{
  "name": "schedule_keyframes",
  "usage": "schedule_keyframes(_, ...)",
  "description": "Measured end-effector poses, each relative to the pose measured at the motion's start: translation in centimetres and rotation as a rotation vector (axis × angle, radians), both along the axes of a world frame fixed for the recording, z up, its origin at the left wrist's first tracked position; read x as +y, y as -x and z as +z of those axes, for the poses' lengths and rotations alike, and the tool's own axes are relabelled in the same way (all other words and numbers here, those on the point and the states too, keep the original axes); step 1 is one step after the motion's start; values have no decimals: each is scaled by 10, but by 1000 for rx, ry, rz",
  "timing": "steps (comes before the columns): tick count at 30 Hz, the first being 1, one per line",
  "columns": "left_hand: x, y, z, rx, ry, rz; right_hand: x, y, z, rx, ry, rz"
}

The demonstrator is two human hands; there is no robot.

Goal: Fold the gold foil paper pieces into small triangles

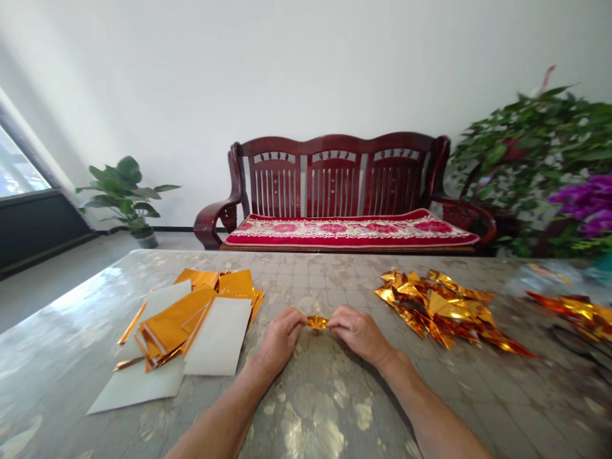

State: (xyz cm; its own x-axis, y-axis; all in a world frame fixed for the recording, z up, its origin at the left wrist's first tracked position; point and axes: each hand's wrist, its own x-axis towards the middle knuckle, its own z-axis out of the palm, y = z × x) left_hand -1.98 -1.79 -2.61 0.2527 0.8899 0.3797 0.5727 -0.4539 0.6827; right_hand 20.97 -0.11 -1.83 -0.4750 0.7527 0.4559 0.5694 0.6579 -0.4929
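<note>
Foil [317, 322], gold and shiny, spans the short gap between two bare hands above the middle of a patterned table [315, 280] in the head view. The left hand [282, 335] pinches its left end, thumb and fingers pressed together; the right hand [356, 328] pinches the other end the same way, its fingers curled in. Both forearms reach in from the near edge of the view, and the foil sits well apart from the heaps on either side.

To the left, orange sheets [184, 312] lie in a loose, fanned stack, mixed with pale sheets [217, 336], one of which reaches nearest the left forearm. To the right, a pile [435, 306] of folded, pointed gold pieces spreads over the table. Farther right, a second heap [581, 313] of gold and reddish pieces lies near a clear plastic bag [549, 275], with a dark, looped item [571, 341] just on its near side, too blurred to identify.

Beyond the table's far edge stands a dark red wooden bench [335, 182], topped with a red floral cushion [351, 231], against a white wall [296, 70]. A potted plant [127, 194] stands on the floor at far left; leafy greenery [540, 146] and purple flowers [588, 201] fill the right side.
</note>
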Motion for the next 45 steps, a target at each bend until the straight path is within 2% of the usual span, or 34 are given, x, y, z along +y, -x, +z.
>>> schedule_keyframes(6, 2, 0, -4, 29, 19, 41, 0, 1, -3, 2, -19, -69)
schedule_keyframes(20, -1, 1, -5, 154, -38, 69, -1, 2, -3, -29, -53, -67)
schedule_keyframes(28, 4, -2, -11, -5, 6, 94, 0, 3, -4, 63, -49, -55)
schedule_keyframes(36, 14, -1, -16, -199, 113, 83, 6, 4, -12, 215, 180, -93)
schedule_keyframes(42, 16, -4, -21, -293, 293, 48, 6, 6, -14, 255, 354, -183)
schedule_keyframes(45, 17, -4, -22, -285, 263, 49, 6, 8, -16, 269, 368, -198)
